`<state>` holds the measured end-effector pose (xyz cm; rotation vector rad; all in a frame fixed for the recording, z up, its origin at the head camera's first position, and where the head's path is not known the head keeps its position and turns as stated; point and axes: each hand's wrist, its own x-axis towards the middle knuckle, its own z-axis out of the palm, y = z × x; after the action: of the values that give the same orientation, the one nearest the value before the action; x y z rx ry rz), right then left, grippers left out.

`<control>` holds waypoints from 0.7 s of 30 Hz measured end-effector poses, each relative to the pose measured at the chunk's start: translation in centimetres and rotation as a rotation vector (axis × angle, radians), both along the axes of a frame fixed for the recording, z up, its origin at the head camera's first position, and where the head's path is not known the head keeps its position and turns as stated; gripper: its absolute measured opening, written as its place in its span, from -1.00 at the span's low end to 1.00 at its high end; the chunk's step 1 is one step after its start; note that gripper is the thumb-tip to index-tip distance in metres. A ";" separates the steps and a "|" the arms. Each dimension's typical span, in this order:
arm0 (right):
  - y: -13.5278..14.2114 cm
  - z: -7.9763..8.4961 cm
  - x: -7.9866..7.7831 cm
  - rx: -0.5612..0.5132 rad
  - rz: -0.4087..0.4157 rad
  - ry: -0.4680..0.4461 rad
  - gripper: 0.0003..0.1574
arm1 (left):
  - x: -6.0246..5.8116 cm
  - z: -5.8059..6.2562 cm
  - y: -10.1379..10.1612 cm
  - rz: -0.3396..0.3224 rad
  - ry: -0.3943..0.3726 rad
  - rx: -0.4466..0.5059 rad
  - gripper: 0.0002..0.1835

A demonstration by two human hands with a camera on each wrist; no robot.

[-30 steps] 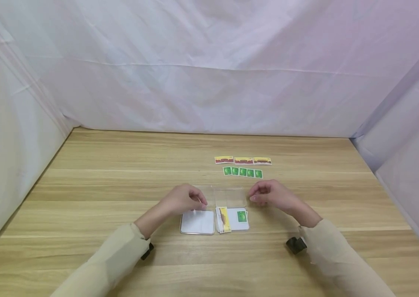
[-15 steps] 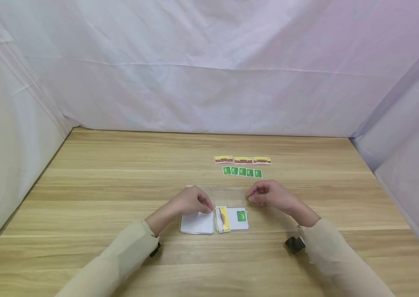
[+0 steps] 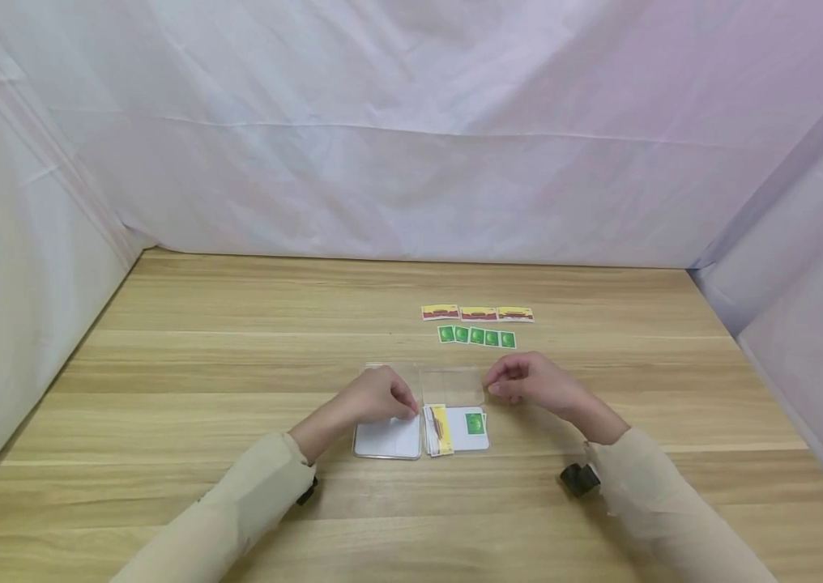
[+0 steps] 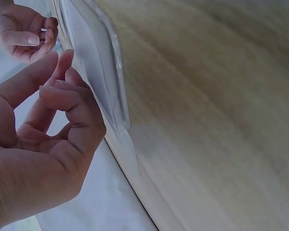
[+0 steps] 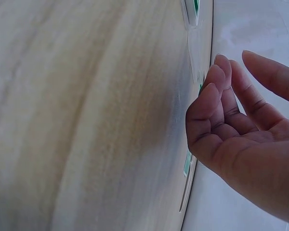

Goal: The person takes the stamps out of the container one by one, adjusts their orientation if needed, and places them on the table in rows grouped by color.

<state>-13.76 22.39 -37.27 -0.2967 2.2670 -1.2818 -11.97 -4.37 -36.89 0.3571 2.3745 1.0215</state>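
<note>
My left hand (image 3: 384, 395) is over the back of an open clear plastic case holding a white card (image 3: 386, 439), fingertips near its right edge. In the left wrist view its fingers (image 4: 82, 108) are loosely curled, with nothing visible between them and the thumb. To the right lies a second clear case, its lid (image 3: 453, 387) folded back; a yellow stamp-like paper (image 3: 439, 429) and a green stamp-like one (image 3: 475, 423) lie on its white card (image 3: 460, 441). Beside that lid rests my right hand (image 3: 531, 380), fingers loosely curled, nothing visible in them.
Farther back on the wooden table (image 3: 251, 356) is a row of three yellow-and-red stamp-like papers (image 3: 479, 315). A row of several green ones (image 3: 477, 336) lies just in front of them. White cloth (image 3: 411, 194) hangs behind the table and along both sides.
My left hand has moved a little to the right over the left case, then stayed there. The right hand, cases and paper rows have hardly moved.
</note>
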 end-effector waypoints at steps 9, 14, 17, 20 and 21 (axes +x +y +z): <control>0.1 0.1 0.1 0.007 -0.011 -0.007 -0.84 | 0.0 -0.1 0.0 0.008 0.014 0.002 -0.96; 0.1 0.1 0.2 0.017 -0.016 -0.005 -0.84 | 0.0 -0.2 0.0 0.020 0.009 0.002 -0.97; 0.1 0.1 0.3 0.019 -0.015 -0.004 -0.85 | 0.1 -0.2 0.0 0.022 0.012 0.005 -0.96; 0.1 0.1 0.3 0.018 -0.014 -0.004 -0.85 | 0.1 -0.2 0.0 0.025 0.008 0.010 -0.96; 0.1 0.1 0.3 0.018 -0.013 -0.005 -0.85 | 0.1 -0.2 0.0 0.027 0.006 0.012 -0.96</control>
<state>-13.46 22.48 -37.18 -0.2727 2.2785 -1.2668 -11.89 -4.40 -37.05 0.3342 2.3856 1.0488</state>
